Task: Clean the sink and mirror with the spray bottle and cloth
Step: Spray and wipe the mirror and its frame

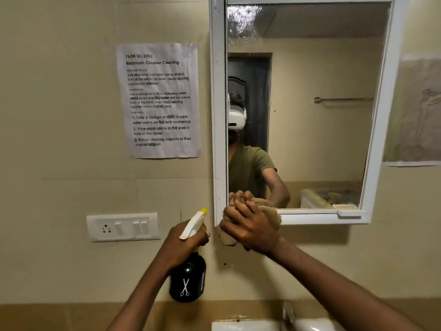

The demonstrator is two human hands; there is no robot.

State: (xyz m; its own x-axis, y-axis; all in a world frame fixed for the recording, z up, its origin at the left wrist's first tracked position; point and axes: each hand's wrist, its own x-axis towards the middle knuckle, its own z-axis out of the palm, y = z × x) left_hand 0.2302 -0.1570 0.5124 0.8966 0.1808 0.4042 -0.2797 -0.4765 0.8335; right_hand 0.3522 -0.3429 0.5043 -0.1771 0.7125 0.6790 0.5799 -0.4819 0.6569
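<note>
A white-framed mirror (310, 115) hangs on the wall ahead, with wet streaks at its top left. My right hand (248, 225) presses a bunched tan cloth (269, 211) against the mirror's lower left corner. My left hand (185, 242) grips the neck of a black spray bottle (188, 278) with a white and yellow trigger head, held upright just left of the mirror. The white sink (238, 326) shows only as a strip at the bottom edge.
A printed task sheet (160, 101) is taped to the wall left of the mirror. Below it sits a white switch and socket plate (123, 226). A tap (288, 314) rises at the bottom. Another paper (415, 111) hangs at the right.
</note>
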